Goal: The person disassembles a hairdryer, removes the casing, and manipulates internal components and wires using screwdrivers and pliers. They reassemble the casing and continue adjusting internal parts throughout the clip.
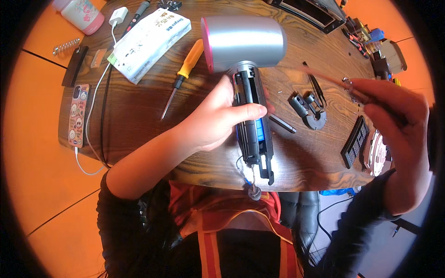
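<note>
My left hand is wrapped round the handle of a silver hair dryer with a pink rim, its thumb lying across the handle. The black inside of the handle is exposed, with a blue part in it. A wire with a grey cord end hangs from the bottom of the handle, over the table edge. Off to the right, my right hand is raised and pinches a thin reddish pointed strip, blurred, its tip toward the dryer. Its exact kind cannot be made out.
A yellow-handled screwdriver, a tissue pack and a charging phone lie left. On the right are black dryer parts, a slotted black panel and a pink-white round part. A dark rod lies beside the handle.
</note>
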`<state>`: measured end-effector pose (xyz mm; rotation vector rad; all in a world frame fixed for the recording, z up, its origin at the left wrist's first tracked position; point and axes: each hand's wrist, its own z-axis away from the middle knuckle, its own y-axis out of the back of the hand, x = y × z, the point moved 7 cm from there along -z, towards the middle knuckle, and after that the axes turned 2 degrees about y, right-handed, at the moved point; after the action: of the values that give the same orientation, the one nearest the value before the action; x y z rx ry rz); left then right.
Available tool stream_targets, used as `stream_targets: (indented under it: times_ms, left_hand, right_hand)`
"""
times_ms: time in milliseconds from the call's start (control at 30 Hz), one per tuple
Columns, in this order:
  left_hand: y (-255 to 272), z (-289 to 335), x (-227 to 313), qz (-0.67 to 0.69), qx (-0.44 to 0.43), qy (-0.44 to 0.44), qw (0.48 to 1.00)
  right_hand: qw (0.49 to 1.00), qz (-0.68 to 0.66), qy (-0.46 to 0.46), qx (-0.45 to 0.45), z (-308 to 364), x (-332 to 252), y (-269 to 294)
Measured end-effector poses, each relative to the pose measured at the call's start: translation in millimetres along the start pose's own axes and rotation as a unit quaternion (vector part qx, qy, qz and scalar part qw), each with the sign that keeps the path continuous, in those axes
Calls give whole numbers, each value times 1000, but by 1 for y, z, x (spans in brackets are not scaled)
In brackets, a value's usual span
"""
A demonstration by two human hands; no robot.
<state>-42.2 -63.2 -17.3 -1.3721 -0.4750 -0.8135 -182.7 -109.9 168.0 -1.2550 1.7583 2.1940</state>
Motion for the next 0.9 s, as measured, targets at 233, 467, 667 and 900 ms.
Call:
stream_targets:
  times_ms: [233, 467, 667, 900]
  left_hand:
    - [-3, -1, 4, 50, -20, -35, 998]
    - [-8, 2, 8, 50, -47, -56, 996]
    - [-12, 4, 9, 46, -60, -52, 996]
    - [-25, 7, 19, 2, -126, -63, 990]
  right_hand:
    - [983, 136, 56, 112, 10, 56, -59]
    - [975, 169, 96, 106, 5, 66, -124]
    - [983, 39, 110, 143, 36, 57, -98]
    - [936, -321, -14, -143, 72, 51, -148]
